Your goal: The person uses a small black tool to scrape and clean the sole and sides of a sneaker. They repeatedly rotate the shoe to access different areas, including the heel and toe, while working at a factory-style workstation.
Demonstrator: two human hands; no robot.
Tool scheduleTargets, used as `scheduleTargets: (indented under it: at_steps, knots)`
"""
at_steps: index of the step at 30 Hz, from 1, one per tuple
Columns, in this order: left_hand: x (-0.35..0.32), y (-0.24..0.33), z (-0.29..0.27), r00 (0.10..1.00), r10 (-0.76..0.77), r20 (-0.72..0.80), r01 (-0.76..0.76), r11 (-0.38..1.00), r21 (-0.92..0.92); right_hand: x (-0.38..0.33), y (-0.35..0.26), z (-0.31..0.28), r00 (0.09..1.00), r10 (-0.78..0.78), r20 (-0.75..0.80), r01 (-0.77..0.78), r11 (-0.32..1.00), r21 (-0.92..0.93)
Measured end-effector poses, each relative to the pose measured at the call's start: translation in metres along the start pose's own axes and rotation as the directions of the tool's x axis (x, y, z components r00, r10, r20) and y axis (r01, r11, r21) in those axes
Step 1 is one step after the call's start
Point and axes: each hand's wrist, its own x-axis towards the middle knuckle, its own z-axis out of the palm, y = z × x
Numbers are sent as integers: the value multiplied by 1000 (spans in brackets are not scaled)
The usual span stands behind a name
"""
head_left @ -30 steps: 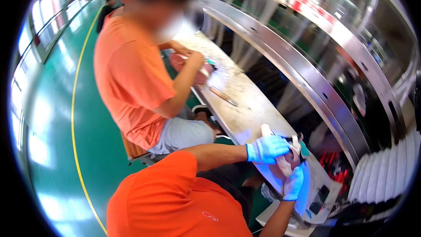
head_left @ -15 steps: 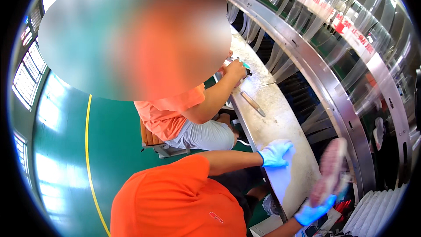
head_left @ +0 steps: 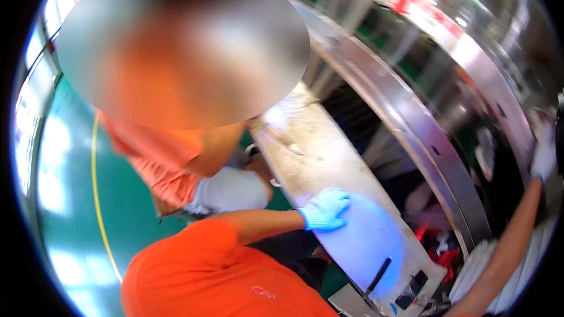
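My left hand [head_left: 326, 210], in a pale knitted glove, rests on the worn, light workbench [head_left: 346, 164] with its fingers stretched out and nothing in them. Blue-violet light falls on the bench beside it. My right arm reaches far out to the right, where my gloved right hand [head_left: 544, 151] is raised beside the curved metal frame [head_left: 511, 123]. Blur hides its fingers, and whether it holds anything cannot be made out. A pale shoe-like shape [head_left: 486, 152] shows behind the frame. Another pinkish-white shape [head_left: 430, 205], blurred, lies low beyond the bench.
A seated co-worker in an orange shirt [head_left: 153, 164] is at the bench's far left. A slim wooden-handled tool [head_left: 284, 140] lies there. Near me are a black stick [head_left: 379, 276], a dark flat object [head_left: 414, 287], red items [head_left: 443, 255] and a white ribbed hose-like form [head_left: 487, 261].
My right hand has swung from the near bench end out to the far right. The pink shoe it held no longer shows clearly. The view has shifted; my left hand still rests on the bench.
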Motion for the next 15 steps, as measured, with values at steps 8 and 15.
scheduleTargets:
  at_steps: [8, 15]
  knots:
    - [4, 1, -10, 999, -31, -37, 33, 998, 52, -24, -14, 29, 932, -311, 184, 301, 950, 81]
    - [33, 15, 15, 998, -58, 2, 58, 998, -6, -196, 62, 7, 676, -670, 306, 526, 730, 437]
